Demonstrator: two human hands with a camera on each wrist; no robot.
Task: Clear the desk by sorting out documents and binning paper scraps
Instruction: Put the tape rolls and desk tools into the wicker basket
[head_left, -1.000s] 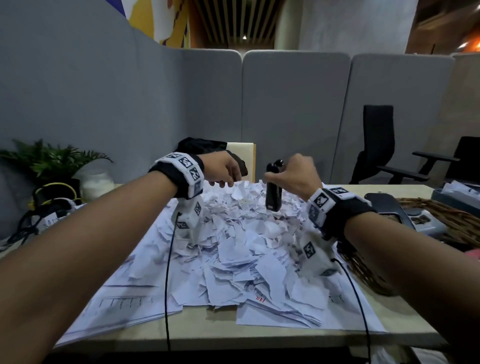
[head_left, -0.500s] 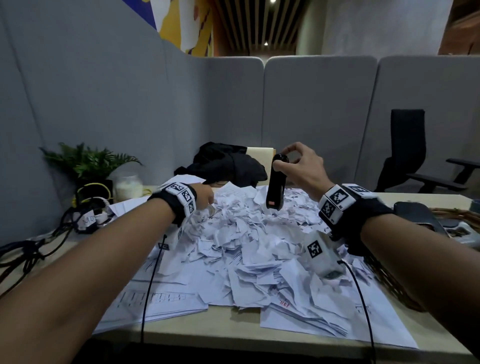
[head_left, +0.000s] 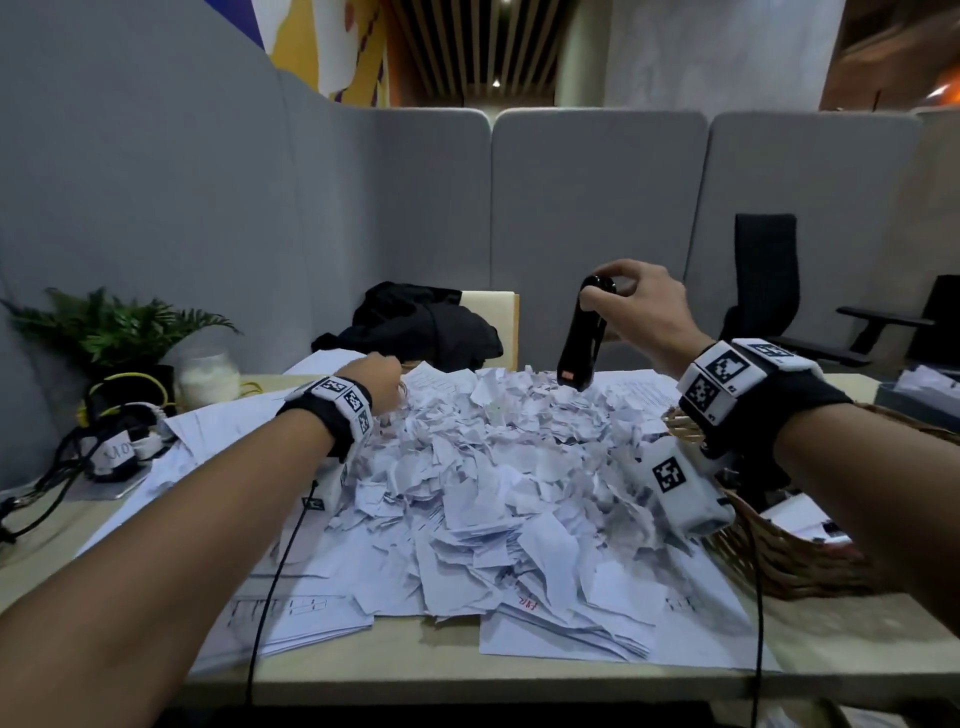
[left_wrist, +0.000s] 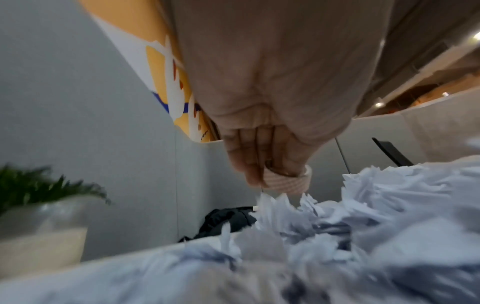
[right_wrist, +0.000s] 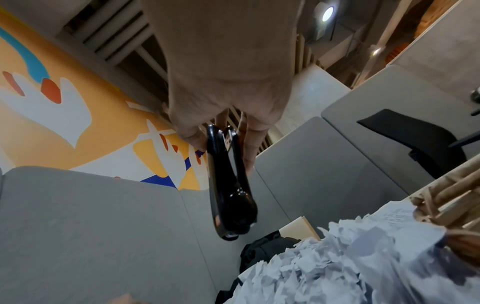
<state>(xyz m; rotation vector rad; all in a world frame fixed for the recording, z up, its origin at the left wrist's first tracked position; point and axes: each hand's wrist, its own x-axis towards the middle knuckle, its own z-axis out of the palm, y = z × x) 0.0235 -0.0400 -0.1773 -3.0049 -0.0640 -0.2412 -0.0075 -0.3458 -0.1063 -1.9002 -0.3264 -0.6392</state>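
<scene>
At the heap's far left edge, the left hand (head_left: 376, 382) pinches what seems a roll of tape (left_wrist: 288, 182) — shown only by the left wrist view. The torn scraps (head_left: 498, 467) cover the documents (head_left: 291, 613). Rightward, the stapler (head_left: 583, 332) is held by the right hand (head_left: 641, 306) — best set aside before sorting is begun.

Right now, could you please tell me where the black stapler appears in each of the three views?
Head: black stapler hangs upper right of centre, pinched by the right hand.
Left wrist: not in it.
Right wrist: stapler centre, hanging below the fingers.
Shared landmark: the black cloth bundle by the grey partition.
</scene>
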